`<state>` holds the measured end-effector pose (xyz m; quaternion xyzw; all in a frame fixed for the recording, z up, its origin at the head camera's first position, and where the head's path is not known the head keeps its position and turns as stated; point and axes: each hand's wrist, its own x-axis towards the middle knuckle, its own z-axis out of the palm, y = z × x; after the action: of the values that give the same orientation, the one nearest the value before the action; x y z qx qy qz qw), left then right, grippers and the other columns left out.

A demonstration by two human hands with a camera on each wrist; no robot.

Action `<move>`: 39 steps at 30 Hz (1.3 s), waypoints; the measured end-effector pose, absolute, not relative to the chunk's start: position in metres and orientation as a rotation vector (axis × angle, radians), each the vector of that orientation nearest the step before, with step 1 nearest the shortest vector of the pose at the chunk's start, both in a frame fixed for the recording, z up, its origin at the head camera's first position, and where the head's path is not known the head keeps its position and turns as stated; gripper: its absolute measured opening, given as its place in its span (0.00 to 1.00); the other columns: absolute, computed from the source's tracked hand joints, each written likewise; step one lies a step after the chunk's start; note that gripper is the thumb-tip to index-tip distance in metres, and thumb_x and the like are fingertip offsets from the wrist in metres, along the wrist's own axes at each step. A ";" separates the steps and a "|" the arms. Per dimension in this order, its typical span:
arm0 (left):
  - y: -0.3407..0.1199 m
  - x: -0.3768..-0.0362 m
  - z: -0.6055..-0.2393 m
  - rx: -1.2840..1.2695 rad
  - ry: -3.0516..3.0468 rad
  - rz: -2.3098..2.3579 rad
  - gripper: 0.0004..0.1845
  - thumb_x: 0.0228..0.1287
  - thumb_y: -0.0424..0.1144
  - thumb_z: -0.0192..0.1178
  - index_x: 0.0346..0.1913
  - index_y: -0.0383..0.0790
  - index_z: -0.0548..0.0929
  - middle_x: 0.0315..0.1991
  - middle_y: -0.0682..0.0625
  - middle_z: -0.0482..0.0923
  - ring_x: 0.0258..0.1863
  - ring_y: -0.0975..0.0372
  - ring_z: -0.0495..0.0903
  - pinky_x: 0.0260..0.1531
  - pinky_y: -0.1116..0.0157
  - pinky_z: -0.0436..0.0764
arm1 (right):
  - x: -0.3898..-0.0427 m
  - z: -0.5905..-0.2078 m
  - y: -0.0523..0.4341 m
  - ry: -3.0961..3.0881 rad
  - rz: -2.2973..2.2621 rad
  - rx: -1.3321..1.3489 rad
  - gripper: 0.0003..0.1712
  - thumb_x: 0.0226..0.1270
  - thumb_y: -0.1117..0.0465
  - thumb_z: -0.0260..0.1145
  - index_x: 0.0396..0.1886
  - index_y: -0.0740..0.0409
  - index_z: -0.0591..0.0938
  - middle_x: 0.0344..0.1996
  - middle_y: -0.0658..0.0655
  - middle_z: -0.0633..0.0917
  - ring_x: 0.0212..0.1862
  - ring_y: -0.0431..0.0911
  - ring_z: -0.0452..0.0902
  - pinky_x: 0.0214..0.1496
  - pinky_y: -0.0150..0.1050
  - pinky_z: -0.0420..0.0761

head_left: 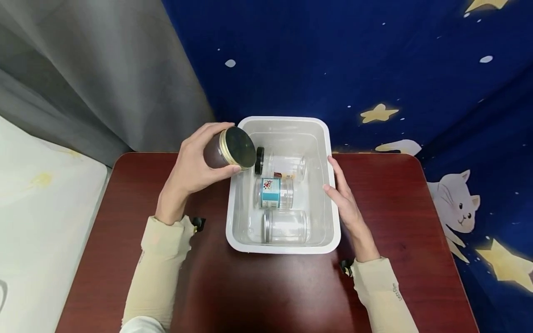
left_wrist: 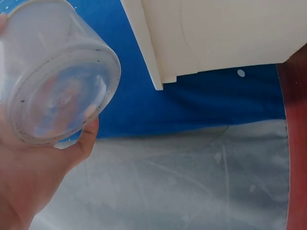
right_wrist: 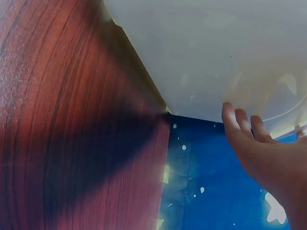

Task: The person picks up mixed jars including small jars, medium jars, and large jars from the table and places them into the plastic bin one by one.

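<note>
My left hand (head_left: 193, 164) grips a clear jar with a gold lid (head_left: 233, 149), tilted on its side just over the left rim of a white plastic bin (head_left: 329, 152). From the left wrist camera the jar's clear bottom (left_wrist: 55, 79) fills the upper left, held in my palm (left_wrist: 33, 182), with the bin's outer wall (left_wrist: 225, 33) above right. My right hand (head_left: 343, 196) lies with straight fingers against the bin's right wall; its fingers (right_wrist: 240, 122) touch the bin wall (right_wrist: 216, 57). Inside the bin lie a black-lidded jar (head_left: 283, 166), a blue-labelled jar (head_left: 274, 193) and a clear jar (head_left: 285, 226).
The bin stands at the back middle of a dark red wooden table (head_left: 258, 286). A blue starry cloth (head_left: 374, 69) hangs behind, a grey curtain (head_left: 91, 78) at the left, and a white surface (head_left: 37, 208) borders the table's left edge.
</note>
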<state>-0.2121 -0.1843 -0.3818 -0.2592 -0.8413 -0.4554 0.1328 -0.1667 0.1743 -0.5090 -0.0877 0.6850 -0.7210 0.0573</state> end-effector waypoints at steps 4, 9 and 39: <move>-0.184 -0.223 -0.390 -0.786 -2.468 -1.299 0.44 0.39 0.45 0.82 0.66 0.52 0.77 0.60 0.59 0.76 0.57 0.63 0.74 0.55 0.58 0.72 | -0.166 -0.509 0.173 2.078 -2.191 -0.275 0.39 0.74 0.64 0.52 0.80 0.40 0.52 0.77 0.51 0.54 0.69 0.60 0.57 0.57 0.36 0.74; -0.179 -0.227 -0.392 -0.832 -2.485 -1.247 0.44 0.41 0.50 0.81 0.66 0.53 0.76 0.60 0.60 0.75 0.58 0.64 0.73 0.57 0.58 0.71 | -0.166 -0.509 0.172 2.083 -2.180 -0.272 0.38 0.74 0.64 0.51 0.80 0.40 0.53 0.77 0.50 0.54 0.69 0.59 0.56 0.59 0.39 0.72; -0.141 -0.246 -0.407 -1.024 -2.722 -0.912 0.46 0.46 0.64 0.74 0.69 0.50 0.74 0.64 0.55 0.75 0.64 0.64 0.72 0.62 0.58 0.70 | -0.165 -0.511 0.171 2.060 -2.190 -0.267 0.38 0.75 0.64 0.50 0.80 0.40 0.52 0.77 0.51 0.55 0.67 0.59 0.59 0.54 0.36 0.76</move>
<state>-0.2457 -0.1411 -0.4071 -0.3356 -0.8921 -0.2990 0.0467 -0.1651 0.1711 -0.5108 -0.0882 0.6813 -0.7241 0.0616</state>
